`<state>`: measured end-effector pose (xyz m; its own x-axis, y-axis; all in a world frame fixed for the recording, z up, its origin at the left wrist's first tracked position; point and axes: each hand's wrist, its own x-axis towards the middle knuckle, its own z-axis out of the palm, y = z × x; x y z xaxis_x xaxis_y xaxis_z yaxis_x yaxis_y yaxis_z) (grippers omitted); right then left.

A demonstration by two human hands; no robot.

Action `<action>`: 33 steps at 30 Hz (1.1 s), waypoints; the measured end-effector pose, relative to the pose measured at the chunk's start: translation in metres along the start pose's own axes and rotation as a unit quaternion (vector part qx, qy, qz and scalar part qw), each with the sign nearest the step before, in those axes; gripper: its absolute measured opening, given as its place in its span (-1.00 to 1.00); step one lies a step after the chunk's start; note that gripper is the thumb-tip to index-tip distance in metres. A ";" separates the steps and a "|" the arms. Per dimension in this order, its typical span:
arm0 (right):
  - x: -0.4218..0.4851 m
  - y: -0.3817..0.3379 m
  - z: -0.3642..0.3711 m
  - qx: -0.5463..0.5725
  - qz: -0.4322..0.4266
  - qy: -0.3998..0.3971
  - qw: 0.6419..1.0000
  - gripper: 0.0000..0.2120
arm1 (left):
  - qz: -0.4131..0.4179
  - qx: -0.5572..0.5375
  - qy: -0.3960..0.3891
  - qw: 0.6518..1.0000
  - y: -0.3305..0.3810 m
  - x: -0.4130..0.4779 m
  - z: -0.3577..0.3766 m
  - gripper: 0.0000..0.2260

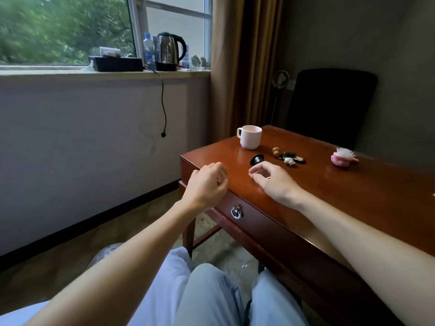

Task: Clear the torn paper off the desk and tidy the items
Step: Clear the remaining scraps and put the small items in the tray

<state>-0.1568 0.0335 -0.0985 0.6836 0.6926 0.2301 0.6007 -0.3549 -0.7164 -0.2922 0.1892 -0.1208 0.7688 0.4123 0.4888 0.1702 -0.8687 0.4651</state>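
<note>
No torn paper shows on the glossy red-brown wooden surface [353, 196]; a white scrap [243, 266], perhaps paper, lies on the carpet below. Left hand [207, 182] curls at the edge and right hand [270, 182] pinches thumb to forefinger; contents unclear. Ribbed mug [250, 137], black cap [256, 159], keys [290, 158] and pink brush [343, 158] likely await tidying.

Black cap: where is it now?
Head view, left part of the desk: the black cap lies between the ribbed mug and the right hand, left of the keys.
</note>
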 end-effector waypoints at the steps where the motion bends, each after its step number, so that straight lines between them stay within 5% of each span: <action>1: 0.001 0.006 -0.005 0.006 0.004 0.003 1.000 -0.90 | 0.005 0.001 -0.004 1.000 0.004 0.005 0.004 -0.91; 14: 0.006 0.085 -0.029 -0.188 -0.026 0.018 0.982 -0.68 | 0.024 0.029 -0.088 0.995 0.038 0.044 0.066 -0.74; 20: 0.016 0.097 -0.045 -0.156 -0.046 0.087 0.983 -0.81 | 0.029 0.010 -0.076 0.997 0.047 0.066 0.087 -0.73; 27: 0.038 0.119 -0.066 -0.173 -0.046 0.097 0.979 -0.72 | 0.001 -0.003 -0.041 0.999 0.032 0.095 0.103 -0.55; 33: 0.069 0.135 -0.066 -0.185 -0.029 0.072 0.980 -0.60 | 0.006 -0.022 -0.116 0.993 0.025 0.120 0.121 -0.52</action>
<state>-0.0019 -0.0080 -0.1360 0.6795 0.6314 0.3737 0.7310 -0.5390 -0.4185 -0.1213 0.1837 -0.1398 0.8932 0.3229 0.3129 0.1367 -0.8580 0.4951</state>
